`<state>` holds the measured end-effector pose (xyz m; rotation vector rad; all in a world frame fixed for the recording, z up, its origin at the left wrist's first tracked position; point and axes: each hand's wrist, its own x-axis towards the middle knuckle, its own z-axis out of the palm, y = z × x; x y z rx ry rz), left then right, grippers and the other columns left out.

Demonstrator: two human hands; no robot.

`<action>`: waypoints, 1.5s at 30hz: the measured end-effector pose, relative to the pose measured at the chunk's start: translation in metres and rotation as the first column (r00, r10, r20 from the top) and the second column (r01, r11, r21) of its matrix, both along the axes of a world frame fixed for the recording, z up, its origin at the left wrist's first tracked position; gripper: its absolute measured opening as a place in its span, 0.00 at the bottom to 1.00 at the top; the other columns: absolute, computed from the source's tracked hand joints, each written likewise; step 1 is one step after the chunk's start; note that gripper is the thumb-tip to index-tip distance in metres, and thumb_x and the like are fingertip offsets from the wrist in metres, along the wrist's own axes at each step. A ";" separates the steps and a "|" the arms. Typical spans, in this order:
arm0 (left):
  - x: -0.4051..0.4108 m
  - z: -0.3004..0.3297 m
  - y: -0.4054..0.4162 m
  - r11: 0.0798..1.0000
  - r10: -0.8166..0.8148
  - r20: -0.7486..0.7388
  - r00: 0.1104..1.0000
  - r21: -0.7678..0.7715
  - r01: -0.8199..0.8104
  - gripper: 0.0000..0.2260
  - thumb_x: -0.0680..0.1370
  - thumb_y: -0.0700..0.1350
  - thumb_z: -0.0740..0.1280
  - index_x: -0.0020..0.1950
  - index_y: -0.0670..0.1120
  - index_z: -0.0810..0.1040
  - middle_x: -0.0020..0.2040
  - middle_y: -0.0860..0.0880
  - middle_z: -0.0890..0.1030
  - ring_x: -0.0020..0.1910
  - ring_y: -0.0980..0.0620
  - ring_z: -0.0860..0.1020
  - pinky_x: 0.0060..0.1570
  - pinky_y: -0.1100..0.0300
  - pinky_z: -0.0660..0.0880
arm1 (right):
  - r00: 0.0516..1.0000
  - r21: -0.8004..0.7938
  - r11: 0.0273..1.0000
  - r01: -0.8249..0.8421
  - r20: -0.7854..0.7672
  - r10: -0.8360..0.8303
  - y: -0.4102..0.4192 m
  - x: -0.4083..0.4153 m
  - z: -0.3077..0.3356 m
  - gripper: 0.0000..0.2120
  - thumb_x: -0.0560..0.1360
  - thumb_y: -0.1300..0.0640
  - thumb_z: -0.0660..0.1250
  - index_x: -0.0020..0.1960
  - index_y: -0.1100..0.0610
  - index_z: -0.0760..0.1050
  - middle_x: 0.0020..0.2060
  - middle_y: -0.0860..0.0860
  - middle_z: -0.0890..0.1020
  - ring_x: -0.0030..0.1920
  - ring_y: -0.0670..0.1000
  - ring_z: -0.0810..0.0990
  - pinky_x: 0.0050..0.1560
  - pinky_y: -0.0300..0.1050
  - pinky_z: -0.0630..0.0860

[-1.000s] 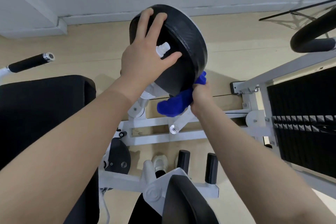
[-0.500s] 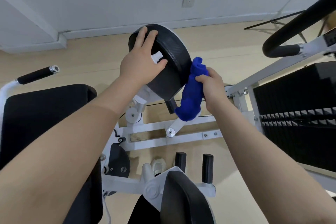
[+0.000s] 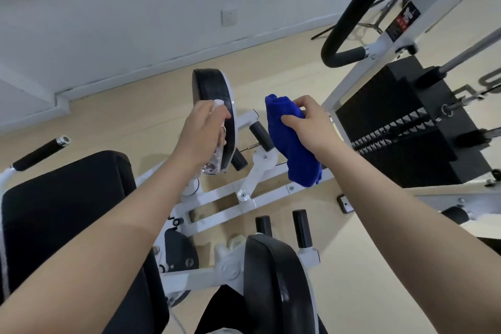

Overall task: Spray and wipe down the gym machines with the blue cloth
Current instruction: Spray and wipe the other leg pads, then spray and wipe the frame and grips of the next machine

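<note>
- Underfoot, the floor (image 3: 141,116) is pale wood-look boarding, running back to a white skirting and a plain white wall (image 3: 135,22) that carries a single socket plate (image 3: 229,17).
- The left hand (image 3: 199,130) is wrapped around a small clear spray bottle (image 3: 217,154), white nozzle up, held right against the face of a round black pad (image 3: 217,100) on the machine.
- The right hand (image 3: 311,127) is clamped on the blue cloth (image 3: 291,144) — bunched, hanging down from the grip, clear of the pad and just above the white frame (image 3: 271,195).
- Between the two hands sit two short black roller stubs on a white pivot arm (image 3: 257,168).
- A black seat cushion (image 3: 67,211) fills the lower left, with a black-gripped handle (image 3: 38,154) beside it.
- A second black pad (image 3: 276,285) stands near the bottom centre, two black pegs just behind it.
- To the right, a black weight stack (image 3: 401,127) stands inside white uprights — a curved black bar (image 3: 352,13) arches above it.
</note>
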<state>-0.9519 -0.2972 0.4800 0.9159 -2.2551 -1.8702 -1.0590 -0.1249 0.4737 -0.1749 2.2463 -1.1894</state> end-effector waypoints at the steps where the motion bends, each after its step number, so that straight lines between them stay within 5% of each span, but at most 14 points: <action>1: 0.000 0.004 0.006 0.999 -0.018 -0.012 1.000 0.034 0.018 0.14 0.78 0.49 0.57 0.45 0.39 0.73 0.31 0.48 0.72 0.28 0.50 0.71 0.32 0.59 0.68 | 1.000 0.009 1.000 0.016 0.004 -0.016 0.007 0.003 0.002 0.10 0.76 0.56 0.63 0.56 0.51 0.66 0.44 0.45 0.76 0.43 0.48 0.77 0.44 0.46 0.76; 7: -0.007 0.019 0.059 0.961 -0.161 -0.017 0.987 0.226 0.161 0.11 0.83 0.46 0.55 0.45 0.45 0.71 0.36 0.47 0.76 0.31 0.51 0.74 0.36 0.56 0.73 | 0.988 0.041 0.987 0.155 0.017 -0.156 0.058 0.025 0.012 0.11 0.76 0.56 0.63 0.57 0.54 0.67 0.48 0.50 0.77 0.47 0.52 0.78 0.48 0.49 0.76; 10: -0.007 0.026 0.085 0.933 -0.330 0.008 0.944 0.156 0.325 0.11 0.83 0.49 0.54 0.50 0.46 0.72 0.34 0.49 0.77 0.33 0.51 0.77 0.43 0.52 0.76 | 0.987 0.038 0.987 0.158 -0.043 -0.156 0.091 0.030 0.026 0.11 0.76 0.56 0.63 0.57 0.54 0.68 0.48 0.49 0.77 0.46 0.49 0.77 0.47 0.47 0.75; 14: -0.012 0.041 0.122 0.878 -0.476 -0.033 0.879 0.045 0.477 0.13 0.83 0.50 0.54 0.50 0.42 0.71 0.33 0.48 0.74 0.31 0.51 0.74 0.35 0.59 0.73 | 0.985 0.033 0.993 0.110 -0.136 -0.104 0.126 0.032 0.048 0.12 0.78 0.56 0.62 0.60 0.53 0.66 0.45 0.43 0.76 0.44 0.44 0.76 0.42 0.39 0.73; 20: -0.015 0.062 0.167 0.908 -0.401 -0.118 0.908 0.078 0.411 0.12 0.81 0.47 0.57 0.42 0.43 0.72 0.29 0.48 0.73 0.27 0.51 0.70 0.29 0.61 0.69 | 0.966 0.016 0.984 0.177 -0.197 -0.171 0.155 0.033 0.066 0.10 0.79 0.57 0.58 0.60 0.53 0.70 0.45 0.46 0.77 0.43 0.45 0.75 0.40 0.39 0.69; 29: 0.016 0.092 0.248 0.946 -0.281 -0.091 0.955 0.141 0.291 0.28 0.81 0.58 0.52 0.28 0.42 0.70 0.24 0.48 0.72 0.25 0.51 0.68 0.31 0.60 0.67 | 0.943 0.087 0.989 -0.120 -0.302 0.141 0.222 0.051 0.112 0.09 0.79 0.57 0.58 0.57 0.55 0.71 0.45 0.51 0.79 0.40 0.46 0.75 0.38 0.37 0.68; 38: 0.064 0.109 0.334 0.984 -0.018 -0.149 0.989 0.171 0.043 0.28 0.81 0.59 0.52 0.27 0.43 0.67 0.25 0.46 0.70 0.25 0.50 0.68 0.31 0.60 0.67 | 0.865 0.103 0.938 -0.331 -0.364 0.345 0.305 0.077 0.144 0.08 0.79 0.55 0.59 0.58 0.51 0.70 0.45 0.47 0.78 0.42 0.43 0.75 0.38 0.37 0.68; 45: 0.063 0.142 0.384 0.992 0.007 -0.223 0.975 0.123 0.021 0.24 0.81 0.52 0.54 0.27 0.43 0.67 0.25 0.46 0.69 0.25 0.50 0.67 0.29 0.59 0.67 | 0.830 0.030 0.953 -0.303 -0.482 0.279 0.345 0.084 0.187 0.08 0.78 0.56 0.60 0.57 0.51 0.71 0.44 0.46 0.78 0.42 0.44 0.75 0.39 0.39 0.70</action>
